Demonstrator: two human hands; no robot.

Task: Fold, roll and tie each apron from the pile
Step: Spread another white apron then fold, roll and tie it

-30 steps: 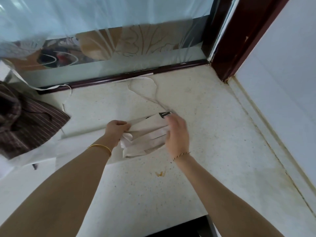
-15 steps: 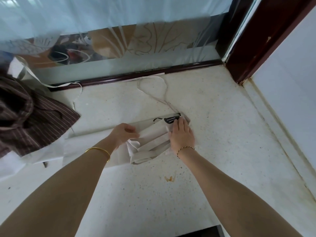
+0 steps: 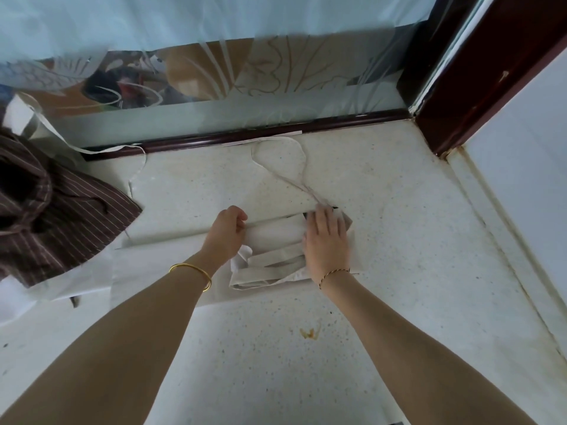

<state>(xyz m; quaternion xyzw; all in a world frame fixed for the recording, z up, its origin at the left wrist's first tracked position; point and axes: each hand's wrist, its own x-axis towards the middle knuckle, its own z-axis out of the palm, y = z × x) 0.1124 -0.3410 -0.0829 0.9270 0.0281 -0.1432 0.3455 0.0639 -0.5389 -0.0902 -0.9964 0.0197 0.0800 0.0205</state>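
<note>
A pale cream apron (image 3: 273, 237) lies partly folded on the light speckled floor (image 3: 276, 357). Its thin tie strings (image 3: 282, 167) loop away toward the glass door. My left hand (image 3: 225, 233) grips a fold of the apron at its far edge, fingers curled round the cloth. My right hand (image 3: 326, 240) lies flat with straight fingers, pressing the apron's right end down. A small dark label shows just beyond my right fingertips. A loose strap end sticks out between my wrists.
A brown striped apron (image 3: 52, 216) is heaped at the left, with white cloth (image 3: 61, 286) under it. A frosted glass door (image 3: 214, 87) with a dark sill runs along the far side. A dark red door frame (image 3: 478, 72) and white wall close the right.
My right hand has flattened and pressed the apron's right end onto the floor. My left hand moved up to the fold's far edge. The camera has shifted slightly.
</note>
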